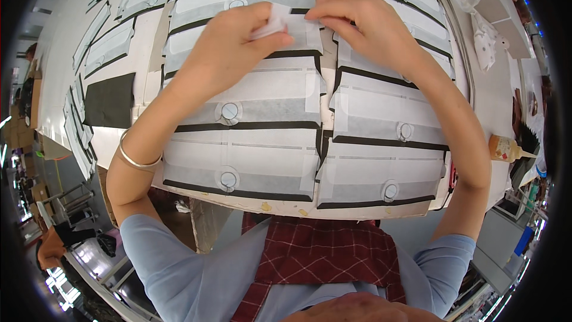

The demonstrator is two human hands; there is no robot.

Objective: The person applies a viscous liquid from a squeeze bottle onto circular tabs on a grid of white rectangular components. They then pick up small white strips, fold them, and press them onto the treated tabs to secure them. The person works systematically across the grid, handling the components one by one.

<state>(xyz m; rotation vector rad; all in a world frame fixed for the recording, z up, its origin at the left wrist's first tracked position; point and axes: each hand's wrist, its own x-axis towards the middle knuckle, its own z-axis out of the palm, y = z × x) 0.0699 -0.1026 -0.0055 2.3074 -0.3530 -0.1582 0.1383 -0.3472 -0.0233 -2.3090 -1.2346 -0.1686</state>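
White slips (pixel 276 22), perhaps paper, left grip (pixel 234 37)

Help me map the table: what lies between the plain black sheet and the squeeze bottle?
In the head view, left to right: the left forearm, the left column of black-edged white panels, the right column, then the right forearm.

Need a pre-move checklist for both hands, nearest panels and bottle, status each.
1. Left hand has the thin white material secured: ok, between thumb and fingers.
2. Right hand empty: cannot tell, fingertips too small to read.
3. Nearest left panel clear of hands: ok.
4. Nearest right panel has its round disc: ok.
5. Squeeze bottle off the panels: ok, to their right.
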